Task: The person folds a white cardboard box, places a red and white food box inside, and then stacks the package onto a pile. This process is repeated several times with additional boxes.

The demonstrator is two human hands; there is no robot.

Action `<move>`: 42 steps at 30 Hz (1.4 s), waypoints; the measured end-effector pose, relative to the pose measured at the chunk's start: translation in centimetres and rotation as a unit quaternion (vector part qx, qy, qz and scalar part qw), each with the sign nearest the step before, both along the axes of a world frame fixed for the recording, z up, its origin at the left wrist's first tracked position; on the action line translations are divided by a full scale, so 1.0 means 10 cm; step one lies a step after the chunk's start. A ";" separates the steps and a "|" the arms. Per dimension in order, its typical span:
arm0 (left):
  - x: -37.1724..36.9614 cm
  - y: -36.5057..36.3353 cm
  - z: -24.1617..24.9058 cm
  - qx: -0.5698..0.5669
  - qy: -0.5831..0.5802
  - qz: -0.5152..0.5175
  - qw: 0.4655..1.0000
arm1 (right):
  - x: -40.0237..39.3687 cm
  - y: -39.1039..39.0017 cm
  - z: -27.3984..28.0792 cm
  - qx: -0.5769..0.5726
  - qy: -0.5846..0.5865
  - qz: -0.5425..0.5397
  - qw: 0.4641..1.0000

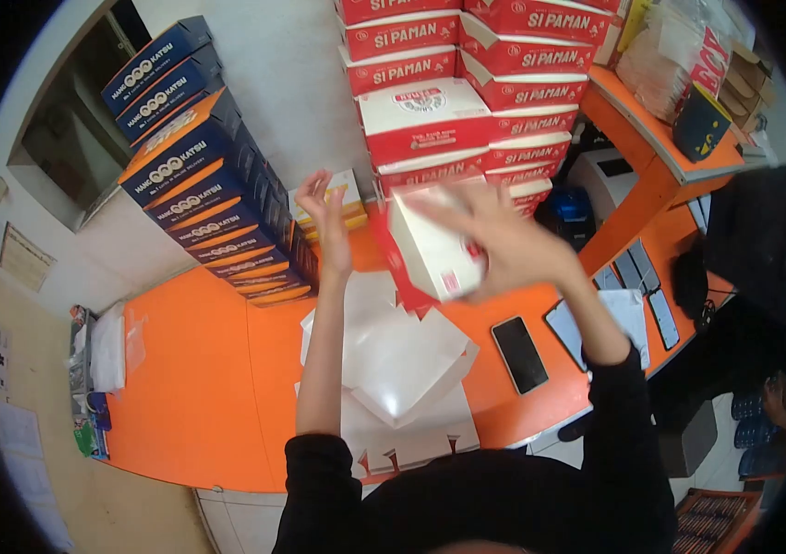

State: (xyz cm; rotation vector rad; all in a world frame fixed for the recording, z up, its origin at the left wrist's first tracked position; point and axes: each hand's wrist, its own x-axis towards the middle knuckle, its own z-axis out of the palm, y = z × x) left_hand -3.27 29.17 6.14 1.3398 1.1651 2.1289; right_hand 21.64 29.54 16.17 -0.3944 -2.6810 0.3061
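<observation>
My right hand (513, 242), a little blurred by motion, grips a small red and white cardboard box (428, 242) by its right side. That box is tilted above the table, with its red edge toward the left. My left hand (326, 226) is raised to the left of the box, fingers apart and holding nothing. Below both hands, a glossy white unfolded carton (397, 355) lies on the orange table (190, 388). Under its near side is another white sheet (430, 434) with red printed marks.
Tall stacks of red boxes (425, 138) stand at the back, with dark blue boxes (208, 198) stacked on the left. A black phone (519, 355) lies to the right, near more phones and papers (628, 319). An orange shelf (670, 138) rises at the right.
</observation>
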 end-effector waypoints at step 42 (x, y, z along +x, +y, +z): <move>0.57 0.67 -1.90 -0.262 0.099 0.188 0.942 | -0.87 1.43 0.04 0.268 0.194 -0.087 0.940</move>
